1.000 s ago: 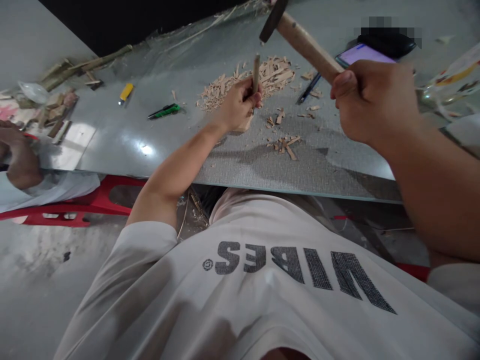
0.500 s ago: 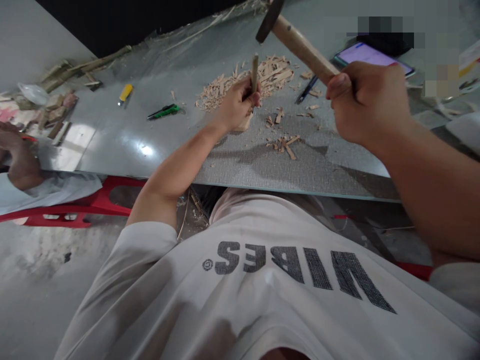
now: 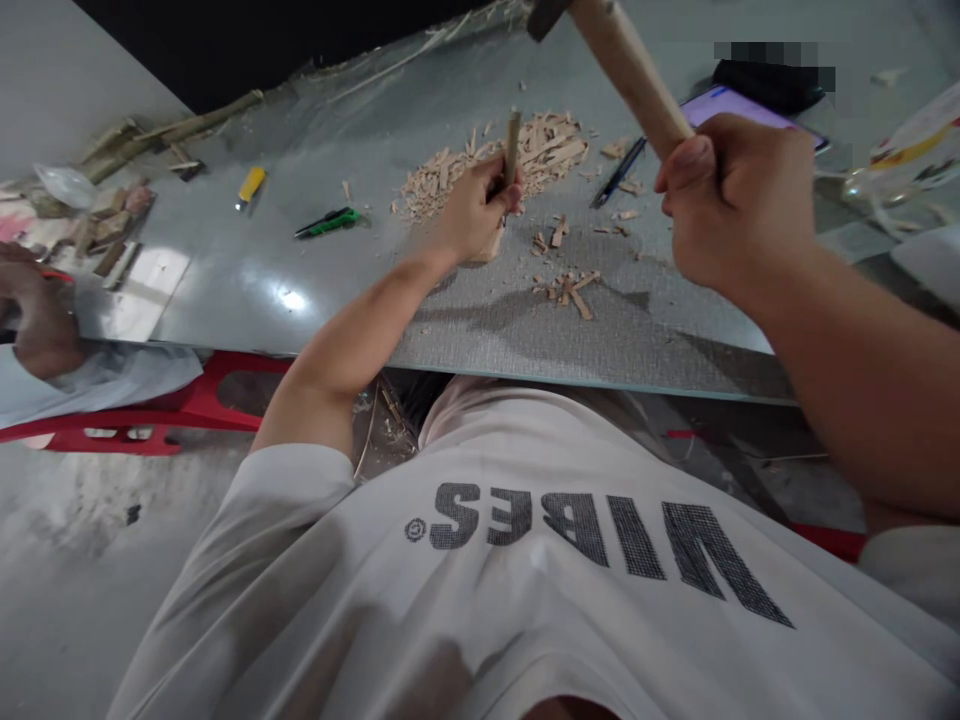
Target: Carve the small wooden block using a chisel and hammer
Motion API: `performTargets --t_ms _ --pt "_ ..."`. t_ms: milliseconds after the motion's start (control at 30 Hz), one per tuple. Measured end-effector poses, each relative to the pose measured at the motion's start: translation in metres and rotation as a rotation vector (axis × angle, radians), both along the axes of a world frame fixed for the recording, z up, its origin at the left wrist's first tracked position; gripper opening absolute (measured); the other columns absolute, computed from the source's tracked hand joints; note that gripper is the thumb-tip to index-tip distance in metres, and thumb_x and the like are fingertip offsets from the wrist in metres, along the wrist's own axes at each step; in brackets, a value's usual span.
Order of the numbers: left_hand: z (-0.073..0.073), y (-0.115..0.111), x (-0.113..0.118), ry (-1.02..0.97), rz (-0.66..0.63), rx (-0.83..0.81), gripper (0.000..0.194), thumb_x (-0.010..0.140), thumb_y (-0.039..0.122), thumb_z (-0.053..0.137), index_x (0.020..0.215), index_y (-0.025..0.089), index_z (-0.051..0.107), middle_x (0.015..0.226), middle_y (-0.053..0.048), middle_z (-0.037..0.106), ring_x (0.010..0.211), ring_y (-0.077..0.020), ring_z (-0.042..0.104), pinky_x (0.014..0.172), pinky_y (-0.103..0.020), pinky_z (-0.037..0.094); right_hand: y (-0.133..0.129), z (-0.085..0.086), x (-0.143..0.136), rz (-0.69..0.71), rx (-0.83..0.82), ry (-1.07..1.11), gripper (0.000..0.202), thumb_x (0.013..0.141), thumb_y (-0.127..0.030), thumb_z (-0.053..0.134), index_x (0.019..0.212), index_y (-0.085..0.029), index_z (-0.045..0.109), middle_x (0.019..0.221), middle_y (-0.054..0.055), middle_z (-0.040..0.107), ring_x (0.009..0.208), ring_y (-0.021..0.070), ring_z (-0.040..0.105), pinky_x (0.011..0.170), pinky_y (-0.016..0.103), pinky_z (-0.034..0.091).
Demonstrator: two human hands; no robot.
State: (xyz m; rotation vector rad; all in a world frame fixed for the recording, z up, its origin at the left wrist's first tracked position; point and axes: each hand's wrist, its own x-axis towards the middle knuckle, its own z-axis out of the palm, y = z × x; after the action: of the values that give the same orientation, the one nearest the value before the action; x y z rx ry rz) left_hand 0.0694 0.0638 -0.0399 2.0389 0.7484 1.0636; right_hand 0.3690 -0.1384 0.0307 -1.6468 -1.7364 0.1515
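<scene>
My left hand (image 3: 478, 205) is closed around an upright chisel (image 3: 512, 145), whose wooden handle sticks up above the fist. Under that hand a pale piece of wood (image 3: 486, 250) lies on the table, mostly covered by the fingers; the chisel's tip meets it but is hard to make out. Raised at the right, my right hand (image 3: 739, 205) grips the wooden handle of a hammer (image 3: 630, 75). The dark hammer head is partly cut off by the top edge of the view. A heap of wood shavings (image 3: 551, 150) lies just behind my left hand.
A green utility knife (image 3: 328, 223) and a yellow cutter (image 3: 251, 188) lie to the left. Behind the hammer are a pen (image 3: 621, 172) and a phone (image 3: 720, 103). Wood scraps (image 3: 112, 225) and another person's arm (image 3: 37, 310) are at far left, near a red chair (image 3: 187, 400).
The hammer has tilted more upright and risen slightly, its head moving toward the top edge. My left hand and the chisel have stayed nearly still.
</scene>
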Motion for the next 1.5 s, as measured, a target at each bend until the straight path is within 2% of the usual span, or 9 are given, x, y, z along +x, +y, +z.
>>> performTargets --t_ms 200,300,500,733,900,1033,1133,1200,1500 --pt "0.003 -0.009 0.001 -0.058 0.031 -0.066 0.019 0.107 0.018 0.082 0.097 0.031 0.071 0.087 -0.002 0.070 0.085 -0.0221 0.075 0.086 -0.036 0.067 0.008 0.001 0.001 0.000 -0.222 -0.073 0.058 0.132 -0.072 0.059 0.112 -0.020 0.076 0.084 0.007 0.065 0.073 0.0138 0.045 0.083 0.037 0.029" --pt "0.000 -0.007 0.002 -0.077 0.041 -0.041 0.019 0.110 0.022 0.085 0.097 0.031 0.074 0.088 -0.002 0.071 0.086 -0.0228 0.075 0.090 -0.039 0.067 0.008 0.001 0.002 -0.020 -0.120 -0.059 0.055 0.132 -0.069 0.054 0.114 -0.021 0.076 0.091 0.009 0.070 0.076 0.0156 0.050 0.082 0.038 0.030" --pt "0.000 -0.001 0.002 -0.158 -0.026 0.003 0.035 0.127 0.064 0.078 0.108 0.035 0.077 0.088 -0.002 0.072 0.094 -0.0213 0.063 0.093 -0.039 0.065 0.003 -0.002 0.004 0.035 0.042 0.005 0.066 0.129 -0.075 0.041 0.112 -0.021 0.074 0.094 0.012 0.070 0.078 0.0191 0.058 0.080 0.039 0.036" --pt "0.013 -0.003 -0.010 -0.101 -0.201 -0.101 0.057 0.112 0.086 0.090 0.102 0.032 0.076 0.087 -0.002 0.071 0.085 -0.0236 0.074 0.089 -0.043 0.070 0.005 -0.004 0.006 0.022 -0.028 -0.055 0.061 0.130 -0.075 0.048 0.116 -0.022 0.074 0.094 0.011 0.071 0.076 0.0175 0.053 0.082 0.038 0.030" --pt "0.006 -0.003 -0.010 -0.048 -0.152 -0.200 0.056 0.109 0.082 0.099 0.097 0.033 0.075 0.084 -0.003 0.074 0.076 -0.0215 0.072 0.071 -0.039 0.063 0.005 -0.002 0.005 0.003 -0.055 -0.066 0.058 0.130 -0.072 0.053 0.118 -0.022 0.079 0.095 0.011 0.074 0.076 0.0162 0.052 0.083 0.037 0.032" --pt "0.005 -0.011 -0.006 -0.066 -0.054 -0.246 0.038 0.124 0.058 0.091 0.110 0.028 0.074 0.095 -0.002 0.080 0.085 -0.0176 0.071 0.081 -0.036 0.061 0.005 -0.001 0.003 0.007 -0.069 -0.051 0.057 0.129 -0.070 0.054 0.117 -0.021 0.081 0.098 0.012 0.076 0.077 0.0161 0.052 0.083 0.038 0.032" --pt "0.009 -0.015 -0.005 -0.054 -0.075 -0.271 0.023 0.133 0.037 0.078 0.114 0.027 0.069 0.097 0.000 0.080 0.078 -0.0144 0.058 0.083 -0.039 0.053 0.004 -0.002 0.004 0.015 -0.048 -0.045 0.058 0.129 -0.070 0.053 0.116 -0.020 0.080 0.098 0.012 0.076 0.077 0.0154 0.052 0.083 0.038 0.032" --pt "0.010 -0.014 -0.007 -0.044 -0.112 -0.276 0.025 0.133 0.031 0.078 0.111 0.029 0.066 0.093 0.001 0.079 0.077 -0.0149 0.051 0.084 -0.042 0.048 0.004 -0.003 0.006 0.018 -0.045 -0.046 0.058 0.130 -0.070 0.053 0.118 -0.020 0.081 0.098 0.013 0.077 0.077 0.0152 0.052 0.083 0.038 0.032" --pt "0.005 -0.006 -0.012 -0.066 -0.281 -0.125 0.045 0.118 0.077 0.088 0.110 0.038 0.066 0.087 -0.002 0.069 0.094 -0.0234 0.055 0.095 -0.052 0.052 0.004 -0.003 0.006 0.027 -0.053 -0.085 0.058 0.132 -0.070 0.058 0.122 -0.018 0.083 0.095 0.010 0.074 0.080 0.0139 0.051 0.086 0.036 0.032"
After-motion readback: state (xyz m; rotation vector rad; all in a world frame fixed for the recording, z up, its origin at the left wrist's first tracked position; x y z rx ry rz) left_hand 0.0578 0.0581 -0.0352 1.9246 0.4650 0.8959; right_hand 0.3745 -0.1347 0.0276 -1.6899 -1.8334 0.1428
